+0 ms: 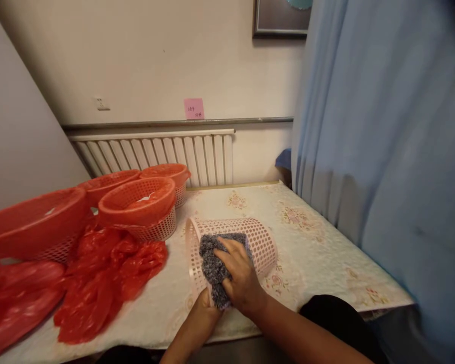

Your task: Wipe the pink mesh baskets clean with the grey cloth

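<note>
A pale pink perforated plastic basket lies on its side on the flowered tablecloth, its open rim facing left. My right hand presses a dark grey fuzzy cloth against the basket's outer side near the rim, fingers closed over the cloth. Below it, my left hand grips the basket's rim at the near edge. The left fingers are partly hidden behind the rim and the cloth.
Several baskets lined with red plastic bags, one nearest, stand at the left. Loose red plastic bags lie in front of them. A blue curtain hangs at the right; a white radiator is behind the table.
</note>
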A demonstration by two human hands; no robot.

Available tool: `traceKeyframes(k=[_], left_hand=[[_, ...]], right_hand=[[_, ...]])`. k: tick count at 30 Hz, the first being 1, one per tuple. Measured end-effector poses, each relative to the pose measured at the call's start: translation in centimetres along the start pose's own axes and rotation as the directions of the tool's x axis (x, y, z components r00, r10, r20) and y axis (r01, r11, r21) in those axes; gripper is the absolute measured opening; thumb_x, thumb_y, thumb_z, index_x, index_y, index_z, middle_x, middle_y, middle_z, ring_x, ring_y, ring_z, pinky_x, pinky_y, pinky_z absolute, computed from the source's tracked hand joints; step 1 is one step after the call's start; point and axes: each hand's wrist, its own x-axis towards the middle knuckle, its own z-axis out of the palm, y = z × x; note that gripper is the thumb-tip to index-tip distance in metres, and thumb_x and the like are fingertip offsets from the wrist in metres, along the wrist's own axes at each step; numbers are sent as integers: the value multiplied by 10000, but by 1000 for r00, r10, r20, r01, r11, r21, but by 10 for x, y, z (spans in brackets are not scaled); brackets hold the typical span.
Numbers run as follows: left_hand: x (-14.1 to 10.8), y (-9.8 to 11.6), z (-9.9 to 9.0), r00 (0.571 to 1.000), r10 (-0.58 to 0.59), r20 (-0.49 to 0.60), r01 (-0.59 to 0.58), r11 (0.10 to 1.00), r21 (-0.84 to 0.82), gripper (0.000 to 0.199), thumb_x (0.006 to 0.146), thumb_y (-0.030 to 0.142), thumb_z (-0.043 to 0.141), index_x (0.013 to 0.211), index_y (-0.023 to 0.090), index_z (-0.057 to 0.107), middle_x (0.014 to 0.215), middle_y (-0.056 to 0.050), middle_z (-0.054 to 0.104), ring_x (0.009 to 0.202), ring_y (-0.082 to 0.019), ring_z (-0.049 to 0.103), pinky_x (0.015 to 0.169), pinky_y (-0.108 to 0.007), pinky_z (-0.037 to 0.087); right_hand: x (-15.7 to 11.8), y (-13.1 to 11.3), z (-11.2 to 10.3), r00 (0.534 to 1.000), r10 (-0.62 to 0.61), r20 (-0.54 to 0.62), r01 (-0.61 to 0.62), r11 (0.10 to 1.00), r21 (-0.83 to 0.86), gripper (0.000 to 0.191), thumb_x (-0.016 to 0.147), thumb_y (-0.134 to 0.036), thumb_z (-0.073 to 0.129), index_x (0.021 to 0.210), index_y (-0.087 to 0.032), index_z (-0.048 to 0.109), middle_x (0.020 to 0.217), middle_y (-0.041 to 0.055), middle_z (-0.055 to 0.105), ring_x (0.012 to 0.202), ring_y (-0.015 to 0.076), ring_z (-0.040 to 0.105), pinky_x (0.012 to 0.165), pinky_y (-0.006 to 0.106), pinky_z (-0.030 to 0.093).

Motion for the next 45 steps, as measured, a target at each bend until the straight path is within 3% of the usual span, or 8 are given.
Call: traceKeyframes(k=[8, 14, 18, 22, 31, 37, 41, 45], left_hand=[[-1, 5, -4, 999, 34, -4, -33, 996, 83, 438, 728, 150, 568, 1158, 131, 644, 1105, -70, 721, 1111, -292, 586, 1054, -440, 390], [-6, -1, -5, 999, 4, 46, -10, 990, 138, 452, 740, 122, 521, 1168, 152, 664, 1188, -64, 702, 1217, -287, 534, 1119, -459, 322], [-9, -1, -6, 998, 14, 68, -24, 988, 151, 450, 751, 116, 520, 1175, 163, 667, 1265, -56, 662, 1240, -283, 523, 1126, -456, 316], [-11, -2, -11, 995, 26, 91, -37, 992, 121, 406, 761, 128, 547, 1141, 168, 684, 1289, -48, 647, 1271, -270, 501, 1139, -428, 301], [4, 25, -11, 998, 21, -57, -30, 986, -163, 501, 747, 230, 627, 1232, 113, 592, 1239, -120, 671, 1197, -297, 574, 1085, -445, 380], [-2, 12, -19, 997, 59, 40, -54, 992, -116, 508, 730, 133, 569, 1237, 136, 606, 1264, -81, 660, 1237, -268, 542, 1121, -429, 335], [-7, 7, -18, 992, 97, 83, -93, 994, -58, 502, 733, 106, 527, 1223, 151, 627, 1251, -71, 669, 1199, -266, 568, 1100, -444, 362], [-8, 9, -14, 984, 159, 79, -157, 987, -29, 449, 771, 146, 531, 1205, 158, 643, 1192, -66, 699, 1197, -268, 560, 1103, -441, 352]], right_hand=[[10, 21, -5, 998, 63, 11, -62, 997, -40, 690, 589, 16, 400, 1232, -173, 563, 1383, 80, 490, 1268, 240, 409, 1077, 468, 357], [10, 81, -20, 975, 210, -79, -221, 960, -171, 613, 632, -12, 448, 1197, -191, 604, 1289, 71, 573, 1208, 244, 455, 1055, 434, 381], [4, 125, -38, 920, 342, -190, -384, 882, -273, 537, 675, -54, 460, 1167, -197, 620, 1248, 72, 597, 1138, 258, 493, 1012, 435, 411], [-3, 142, -46, 885, 391, -253, -456, 837, -302, 495, 710, -92, 456, 1172, -173, 611, 1218, 94, 606, 1106, 267, 502, 995, 441, 414], [-16, 130, -40, 889, 365, -278, -443, 840, -314, 481, 713, -98, 438, 1157, -174, 607, 1230, 92, 594, 1128, 263, 478, 1005, 450, 403], [-36, 110, -42, 873, 356, -335, -459, 832, -312, 475, 734, -109, 427, 1173, -168, 598, 1254, 104, 579, 1174, 264, 454, 1038, 487, 377], [-49, 77, -28, 870, 335, -362, -442, 855, -272, 489, 737, -101, 427, 1190, -176, 593, 1283, 110, 560, 1217, 275, 441, 1039, 522, 373], [-54, 18, 2, 924, 255, -284, -318, 927, -201, 560, 708, -63, 419, 1224, -219, 570, 1304, 83, 555, 1249, 268, 444, 1035, 531, 380]])
